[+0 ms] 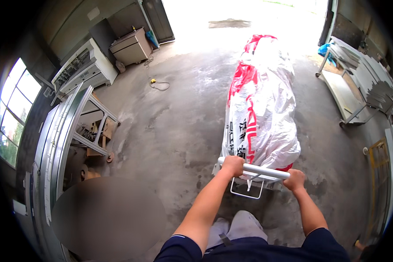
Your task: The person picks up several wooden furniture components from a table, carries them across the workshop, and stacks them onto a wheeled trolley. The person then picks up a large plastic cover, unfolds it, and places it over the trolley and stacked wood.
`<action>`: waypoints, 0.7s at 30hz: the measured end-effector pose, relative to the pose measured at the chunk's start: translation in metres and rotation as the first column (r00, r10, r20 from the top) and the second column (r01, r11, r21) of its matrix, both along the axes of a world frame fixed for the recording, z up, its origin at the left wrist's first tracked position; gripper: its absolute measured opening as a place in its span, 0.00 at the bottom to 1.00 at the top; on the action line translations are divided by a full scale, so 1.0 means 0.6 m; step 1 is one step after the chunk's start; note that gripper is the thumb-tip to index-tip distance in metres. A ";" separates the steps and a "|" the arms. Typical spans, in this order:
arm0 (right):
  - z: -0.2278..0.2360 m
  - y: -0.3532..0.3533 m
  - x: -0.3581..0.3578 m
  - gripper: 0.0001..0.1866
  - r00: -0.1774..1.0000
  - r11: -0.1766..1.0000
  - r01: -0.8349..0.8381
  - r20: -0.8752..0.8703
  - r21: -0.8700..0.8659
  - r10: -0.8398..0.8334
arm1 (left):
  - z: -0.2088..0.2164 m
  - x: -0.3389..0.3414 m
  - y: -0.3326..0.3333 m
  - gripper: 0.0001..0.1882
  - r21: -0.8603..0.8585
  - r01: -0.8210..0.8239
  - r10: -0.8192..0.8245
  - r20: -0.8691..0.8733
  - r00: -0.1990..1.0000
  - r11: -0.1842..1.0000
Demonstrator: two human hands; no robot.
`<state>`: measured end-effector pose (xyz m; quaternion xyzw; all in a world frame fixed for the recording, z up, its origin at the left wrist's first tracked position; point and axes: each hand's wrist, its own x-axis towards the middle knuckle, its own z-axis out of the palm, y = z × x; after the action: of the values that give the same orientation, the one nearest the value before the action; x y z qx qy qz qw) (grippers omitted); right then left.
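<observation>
Both of my arms reach forward to the white push bar (266, 170) of a low cart. My left hand (233, 166) is wrapped round the bar's left end. Around its right end the fingers of my right hand (294, 179) are closed. Below the bar hangs a white wire loop (247, 197). Beyond it lies a long load wrapped in white plastic sheeting (268, 105) with red patches and dark print. The sheeting hides what is inside and most of the cart under it.
On the left stand a metal-framed bench (65, 131), a pale machine (87, 70) and a cabinet (132, 46). A cable with a yellow end (153, 81) lies on the floor. To the right is a wheeled rack (343, 94) of sheets. A bright doorway opens ahead. A blurred patch covers the lower left.
</observation>
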<state>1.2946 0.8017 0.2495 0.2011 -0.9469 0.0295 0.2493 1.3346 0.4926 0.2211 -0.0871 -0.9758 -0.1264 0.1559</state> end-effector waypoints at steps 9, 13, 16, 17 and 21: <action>-0.089 -0.195 0.006 0.07 0.999 0.991 -0.001 -0.036 -0.133 -0.004 | -0.037 -0.026 -0.213 0.05 0.013 0.228 -0.227 -0.053 0.973 0.974; -0.020 -0.250 -0.051 0.07 0.997 0.986 0.076 0.007 -0.148 -0.076 | 0.001 -0.127 -0.268 0.03 0.054 0.329 -0.319 -0.143 0.937 0.943; 0.002 -0.314 -0.070 0.11 0.960 0.983 0.174 0.211 0.064 -0.183 | 0.026 -0.153 -0.340 0.04 -0.009 0.368 -0.368 -0.055 0.928 0.930; -0.006 -0.337 -0.074 0.12 0.938 0.975 0.191 0.274 0.111 -0.215 | 0.019 -0.165 -0.365 0.05 -0.030 0.396 -0.396 -0.015 0.918 0.918; 0.012 -0.440 -0.100 0.12 0.893 0.977 0.119 0.411 0.175 -0.182 | 0.021 -0.207 -0.458 0.05 -0.064 0.453 -0.454 0.000 0.891 0.889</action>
<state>1.2346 0.5379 0.2569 0.1334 -0.9907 -0.0161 0.0236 1.2107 0.2176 0.2336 -0.3182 -0.9308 -0.1280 0.1264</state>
